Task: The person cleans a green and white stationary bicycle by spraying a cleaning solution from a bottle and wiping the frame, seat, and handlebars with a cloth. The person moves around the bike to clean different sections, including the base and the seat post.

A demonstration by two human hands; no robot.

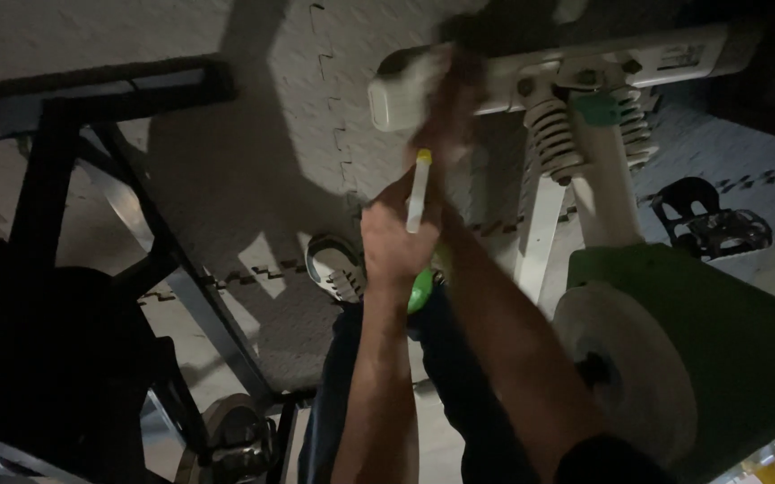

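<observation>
The left hand (393,240) is closed around a slim white cylinder with a yellow tip, perhaps a marker or small tool (418,190), held upright with the tip pointing up toward the seat, and a bright green part (420,291) shows below the fist, though whether it belongs to the same object I cannot tell; the upright hold keeps the tip close to the work above; the right hand (448,103) reaches higher and presses against the narrow front end of the pale, worn exercise-bike saddle (405,90), seemingly to steady it, but motion blur hides the fingers, so whether they clasp the saddle or merely rest on it cannot be told; the saddle sits on a white post (607,184) above coiled cream springs (553,134), of which two are visible, with a small green knob (598,108) between them; to the right stand one green frame housing (719,332) and one pale round flywheel disc (625,367); one black pedal with a strap (710,220) lies beyond; one white-and-dark trainer (333,266) is planted on the grey interlocking foam floor mats (253,152), close under the hands; a black metal machine frame (73,179) fills the left side, dark and hard to read; two forearms, two hands and one shoe are in view.
</observation>
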